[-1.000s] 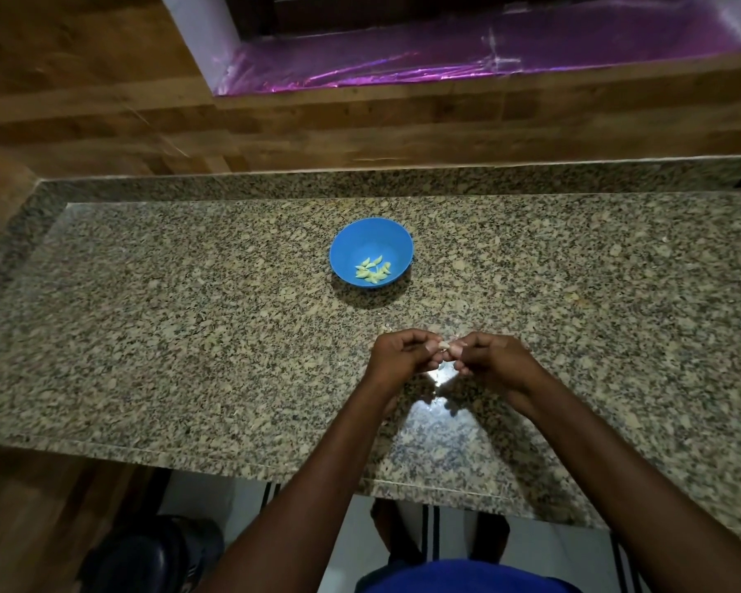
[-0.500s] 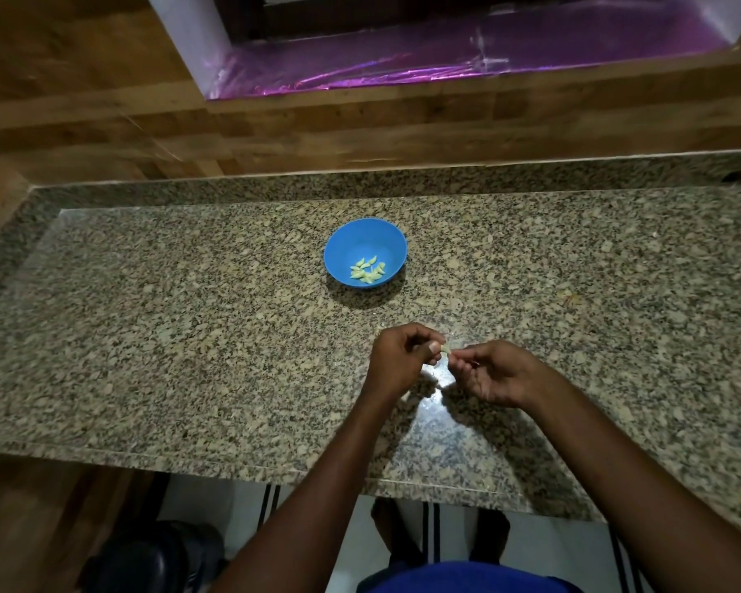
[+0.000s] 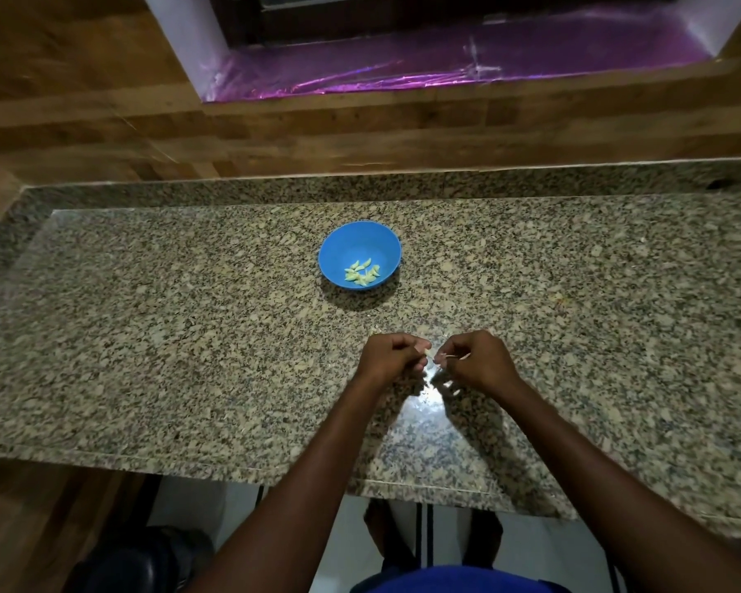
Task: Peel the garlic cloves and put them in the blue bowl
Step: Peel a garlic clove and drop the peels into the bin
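The blue bowl (image 3: 359, 253) stands on the granite counter (image 3: 146, 336), a little beyond my hands, with several pale peeled garlic cloves (image 3: 362, 273) in its bottom. My left hand (image 3: 388, 357) is curled, its fingertips pinching a small garlic clove (image 3: 428, 352) that is mostly hidden. My right hand (image 3: 475, 361) sits just to the right, a small gap away, and pinches a thin strip of garlic skin (image 3: 452, 357) between thumb and fingers. Both hands hover just above the counter's near middle.
A raised granite lip (image 3: 360, 188) and a wooden wall (image 3: 360, 130) run behind the counter, below a purple-lined window sill (image 3: 445, 64). The counter's front edge (image 3: 189, 462) runs below my forearms. A dark object (image 3: 138, 562) sits on the floor at lower left.
My hands, which met over the clove a second ago, have drawn slightly apart. The right hand has pulled a strip of skin away from the clove held by the left.
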The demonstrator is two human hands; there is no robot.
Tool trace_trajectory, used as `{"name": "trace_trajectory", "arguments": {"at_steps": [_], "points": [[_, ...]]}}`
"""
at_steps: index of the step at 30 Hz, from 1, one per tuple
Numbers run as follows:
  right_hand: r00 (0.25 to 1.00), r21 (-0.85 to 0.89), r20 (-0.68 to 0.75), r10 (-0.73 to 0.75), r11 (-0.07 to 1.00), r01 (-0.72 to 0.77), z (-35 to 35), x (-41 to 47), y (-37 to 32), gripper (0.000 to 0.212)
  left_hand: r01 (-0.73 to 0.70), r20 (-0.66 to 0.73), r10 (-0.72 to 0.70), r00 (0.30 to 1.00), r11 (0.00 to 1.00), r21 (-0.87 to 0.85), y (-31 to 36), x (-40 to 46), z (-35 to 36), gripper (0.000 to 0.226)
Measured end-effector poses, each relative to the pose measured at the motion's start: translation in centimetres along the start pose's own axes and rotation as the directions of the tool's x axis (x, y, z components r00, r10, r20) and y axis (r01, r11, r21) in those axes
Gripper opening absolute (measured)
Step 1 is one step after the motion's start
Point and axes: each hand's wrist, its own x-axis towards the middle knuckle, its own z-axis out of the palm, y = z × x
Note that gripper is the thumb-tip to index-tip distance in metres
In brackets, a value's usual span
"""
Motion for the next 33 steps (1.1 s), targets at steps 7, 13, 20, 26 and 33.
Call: {"name": "trace_trajectory", "arguments": {"at_steps": [7,13,20,26,33], "points": [[0.999,0.265,-0.023,0.044,0.963,-0.037,0.4,0.1,0.3,0.011,-0.08,-0.088,0.084,0.993,0.995,0.053,-0.5,0.0,0.5,0.001],[0.998,0.327,-0.011,0.065,0.943,-0.058,0.7,0.6,0.9,0.017,-0.026,-0.065,0.022,0.998,0.997,-0.067,-0.7,-0.1,1.0,0.012],[0.974,-0.012,-0.228,-0.022,1.0,0.019,2.4,0.3,0.3,0.014,0.104,-0.072,-0.115,0.991,0.984,-0.141,-0.7,0.3,1.1,0.011],[0.953,-0.039,-0.293,-0.076,0.997,0.068,2.6,0.4,0.6,0.012,0.132,-0.098,-0.149,0.984,0.978,-0.162,-0.2,0.5,0.9,0.005],[0.978,0.41,-0.102,0.184,0.903,-0.127,1.4,1.5,1.8,0.019,0.061,-0.086,-0.062,0.994,0.998,-0.016,-1.4,0.4,-0.2,0.014]]}}
